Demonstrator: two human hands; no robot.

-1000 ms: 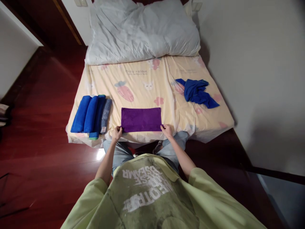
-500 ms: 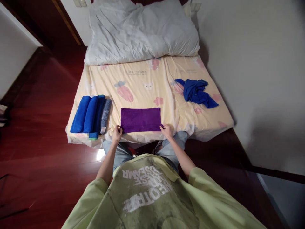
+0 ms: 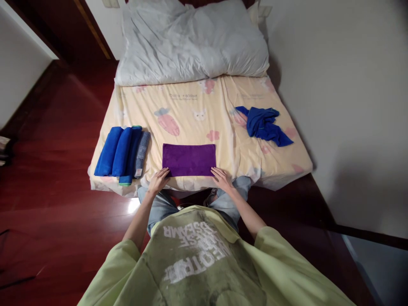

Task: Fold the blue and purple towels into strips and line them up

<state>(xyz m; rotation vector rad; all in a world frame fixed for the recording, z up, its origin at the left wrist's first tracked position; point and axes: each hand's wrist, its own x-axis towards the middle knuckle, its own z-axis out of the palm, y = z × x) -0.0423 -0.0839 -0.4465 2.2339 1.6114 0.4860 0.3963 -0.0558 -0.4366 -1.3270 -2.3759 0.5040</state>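
Purple rectangular flat cloth (image 3: 189, 160) lies nr the near edge of the rumpled cream printed sheet (image 3: 191, 127). L hand (image 3: 158, 181) & R hand (image 3: 224, 180): fingers extended, unclenched, resting on its near L/R corners. Risk: uneven pressure could skew it; loose sheet could drag underneath, adding creases.

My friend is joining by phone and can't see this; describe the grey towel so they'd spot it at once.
On the bed, find the row of rolled towels near the front left corner. The grey towel is the rightmost, slimmer than the bright blue rolls and the only one with a whitish tag at its near end.
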